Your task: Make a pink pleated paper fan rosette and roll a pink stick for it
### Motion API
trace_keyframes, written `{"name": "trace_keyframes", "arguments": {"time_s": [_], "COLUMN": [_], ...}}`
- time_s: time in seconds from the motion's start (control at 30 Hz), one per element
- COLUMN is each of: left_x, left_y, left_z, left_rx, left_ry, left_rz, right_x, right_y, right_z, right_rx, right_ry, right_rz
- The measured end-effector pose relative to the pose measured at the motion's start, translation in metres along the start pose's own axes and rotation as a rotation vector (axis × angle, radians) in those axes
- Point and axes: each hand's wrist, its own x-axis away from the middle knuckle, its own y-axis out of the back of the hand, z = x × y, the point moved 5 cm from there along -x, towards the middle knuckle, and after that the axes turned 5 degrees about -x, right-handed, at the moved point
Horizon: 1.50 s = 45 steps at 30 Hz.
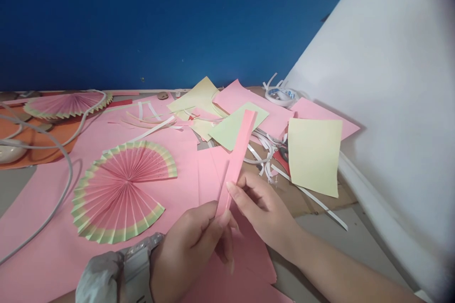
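Note:
A folded strip of pink paper (239, 151) is held between my two hands, tilted up and to the right. My left hand (199, 239) pinches its lower end between thumb and fingers. Higher up, the thumb and index finger of my right hand (265, 208) press on the strip's right edge. Left of the hands, a pleated paper fan (122, 194) in pink with a green and yellow rim lies spread on large pink sheets (39, 246). The fan has a wedge-shaped gap on its right side.
Yellow paper (314, 156), a pale green sheet (231, 128) and white paper offcuts (265, 151) lie behind and right of my hands. Dark-handled scissors (283, 151) are partly hidden there. A second fan (69, 104) and a white cable (67, 184) are at left. A blue wall (159, 23) closes the back.

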Motion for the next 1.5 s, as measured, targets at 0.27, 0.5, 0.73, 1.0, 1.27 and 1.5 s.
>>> {"name": "trace_keyframes", "arguments": {"time_s": [0.27,0.5,0.73,1.0,1.27,1.5], "left_x": [0.000,0.000,0.002,0.000,0.000,0.001], "left_y": [0.002,0.001,0.001,0.001,0.003,0.003], "left_z": [-0.001,0.002,0.001,0.001,0.000,-0.001], "left_rx": [0.023,0.003,-0.036,-0.024,0.062,-0.027], "left_ry": [-0.048,-0.041,-0.061,-0.065,-0.028,-0.046], "left_rz": [-0.023,-0.015,-0.029,-0.019,-0.038,-0.049], "right_x": [-0.001,-0.002,-0.002,-0.001,0.000,-0.002], "right_y": [-0.010,-0.004,-0.009,-0.008,-0.011,-0.013], "right_z": [0.002,0.000,0.002,0.000,-0.001,-0.001], "right_rx": [-0.168,-0.126,-0.184,-0.164,-0.187,-0.382], "right_ry": [-0.068,-0.018,-0.047,-0.043,-0.065,-0.130], "right_rz": [0.185,0.089,0.144,0.111,0.170,0.223]}}
